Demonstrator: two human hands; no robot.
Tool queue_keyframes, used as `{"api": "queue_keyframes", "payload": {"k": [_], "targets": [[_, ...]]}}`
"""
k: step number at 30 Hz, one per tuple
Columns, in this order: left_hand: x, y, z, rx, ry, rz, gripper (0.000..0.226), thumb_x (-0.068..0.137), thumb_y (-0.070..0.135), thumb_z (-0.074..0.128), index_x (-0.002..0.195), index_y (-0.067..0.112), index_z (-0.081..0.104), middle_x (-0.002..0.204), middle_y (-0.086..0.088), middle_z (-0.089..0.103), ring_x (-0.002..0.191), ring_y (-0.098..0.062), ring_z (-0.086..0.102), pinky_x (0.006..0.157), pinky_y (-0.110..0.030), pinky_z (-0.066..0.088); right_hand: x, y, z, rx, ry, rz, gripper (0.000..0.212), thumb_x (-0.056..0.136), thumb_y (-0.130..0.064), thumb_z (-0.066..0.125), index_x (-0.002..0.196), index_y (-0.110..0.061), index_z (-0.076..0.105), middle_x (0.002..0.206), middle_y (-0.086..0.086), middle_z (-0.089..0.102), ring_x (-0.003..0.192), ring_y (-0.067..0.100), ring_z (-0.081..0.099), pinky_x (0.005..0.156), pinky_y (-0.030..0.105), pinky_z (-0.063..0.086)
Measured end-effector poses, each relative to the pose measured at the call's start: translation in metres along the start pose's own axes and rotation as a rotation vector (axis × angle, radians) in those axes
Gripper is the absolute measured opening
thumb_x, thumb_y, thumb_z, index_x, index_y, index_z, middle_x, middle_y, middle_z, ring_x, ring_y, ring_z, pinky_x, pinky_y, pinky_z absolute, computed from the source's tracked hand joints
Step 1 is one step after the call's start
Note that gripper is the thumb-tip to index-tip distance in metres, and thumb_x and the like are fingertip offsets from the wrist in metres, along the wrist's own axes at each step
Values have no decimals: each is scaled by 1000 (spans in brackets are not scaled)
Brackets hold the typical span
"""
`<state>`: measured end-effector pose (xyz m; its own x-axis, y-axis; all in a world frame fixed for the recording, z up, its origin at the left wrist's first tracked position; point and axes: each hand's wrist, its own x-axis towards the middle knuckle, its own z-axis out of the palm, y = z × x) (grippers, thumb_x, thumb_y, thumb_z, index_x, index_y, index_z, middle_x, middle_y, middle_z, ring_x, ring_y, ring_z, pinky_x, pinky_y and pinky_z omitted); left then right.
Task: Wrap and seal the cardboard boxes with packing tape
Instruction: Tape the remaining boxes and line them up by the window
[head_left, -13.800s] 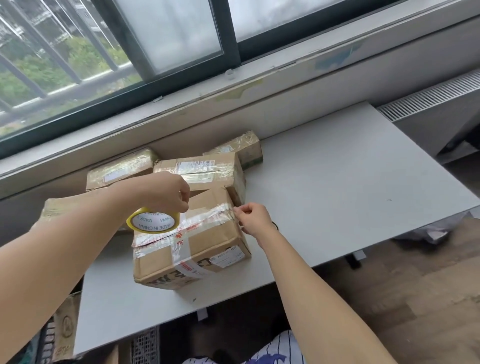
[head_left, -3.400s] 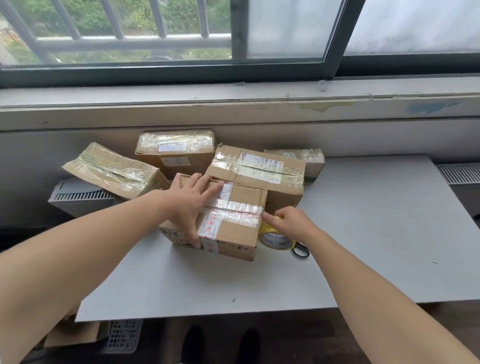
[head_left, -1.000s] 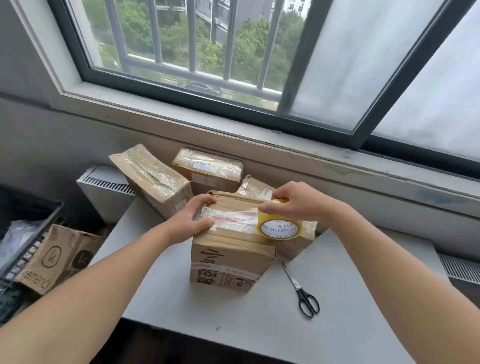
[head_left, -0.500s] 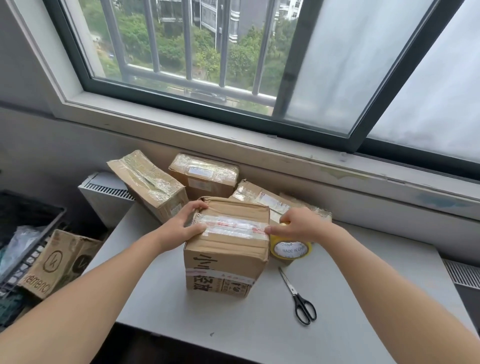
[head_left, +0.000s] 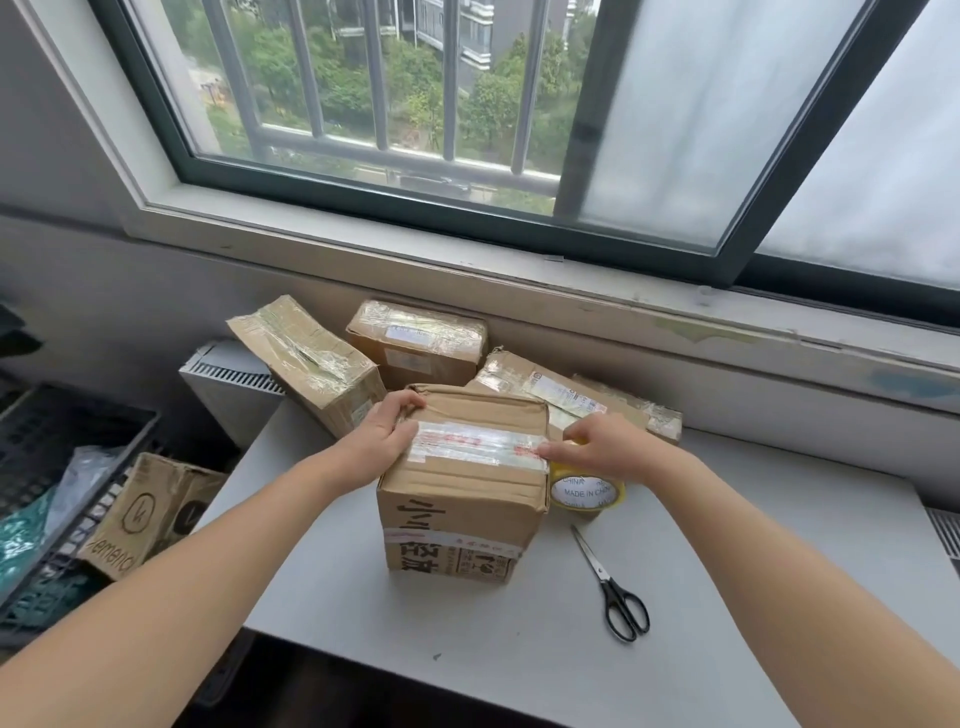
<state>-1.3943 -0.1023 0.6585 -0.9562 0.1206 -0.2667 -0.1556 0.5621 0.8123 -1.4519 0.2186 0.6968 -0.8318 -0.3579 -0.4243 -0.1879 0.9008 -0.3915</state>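
A brown cardboard box (head_left: 457, 514) with black printed characters stands upright on the grey table (head_left: 727, 597). A clear tape strip with red print (head_left: 478, 441) runs across its top. My left hand (head_left: 387, 434) grips the box's top left edge, fingers curled over the far corner. My right hand (head_left: 602, 444) holds the yellow tape roll (head_left: 587, 491) against the box's right side, with a fingertip on the strip's right end.
Black scissors (head_left: 613, 592) lie on the table right of the box. Several taped boxes (head_left: 415, 338) are stacked behind, against the wall under the window. A radiator (head_left: 228, 384) and a black crate with a small carton (head_left: 150, 514) stand to the left.
My right hand brought the roll from above the box's top down over its right edge, laying the strip across. The left hand stayed on the left edge.
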Motion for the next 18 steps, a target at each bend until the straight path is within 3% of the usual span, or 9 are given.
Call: {"api": "queue_keyframes", "payload": {"k": [2, 4, 7, 10, 15, 18], "targets": [[4, 6, 1, 208, 25, -2, 47, 110, 34, 35, 155, 37, 22, 158, -3, 25, 148, -27, 25, 119, -42, 19, 1, 2, 1, 23, -4, -11, 67, 85, -80, 54, 73, -14, 56, 65, 0, 50, 62, 17, 49, 59, 33, 31], [7, 17, 5, 557, 36, -33, 55, 109, 44, 28, 160, 43, 5, 167, 5, 4, 156, -27, 5, 121, -65, 7, -1, 1, 1, 45, -16, -16, 64, 87, -77, 55, 72, -15, 56, 65, -2, 51, 62, 15, 49, 58, 32, 31], [17, 46, 22, 910, 10, 66, 60, 108, 52, 18, 161, 40, -7, 170, 7, -18, 156, -26, -20, 116, -73, -10, -4, -1, 0, 55, -29, -23, 59, 88, -75, 56, 70, -19, 56, 65, -5, 53, 62, 13, 50, 57, 31, 32], [27, 78, 60, 1006, -70, 195, 61, 107, 53, 12, 162, 37, -8, 171, 4, -18, 156, -25, -23, 116, -75, -12, -5, 2, 2, 46, -15, -21, 57, 88, -73, 59, 70, -19, 57, 64, -5, 53, 63, 13, 51, 56, 31, 33], [41, 99, 104, 1066, -126, 231, 63, 105, 53, 5, 162, 32, -11, 172, 6, -13, 157, -23, -21, 111, -76, -18, -9, 19, 10, 114, 27, -7, 56, 90, -68, 61, 67, -18, 52, 63, -3, 48, 62, 15, 46, 56, 32, 30], [44, 94, 102, 1027, -132, 236, 64, 104, 57, 6, 162, 34, -11, 172, 7, -11, 157, -20, -19, 111, -75, -21, -13, 22, 16, 183, 63, -9, 51, 89, -69, 61, 65, -29, 42, 64, -11, 43, 59, 7, 41, 55, 27, 29]]}}
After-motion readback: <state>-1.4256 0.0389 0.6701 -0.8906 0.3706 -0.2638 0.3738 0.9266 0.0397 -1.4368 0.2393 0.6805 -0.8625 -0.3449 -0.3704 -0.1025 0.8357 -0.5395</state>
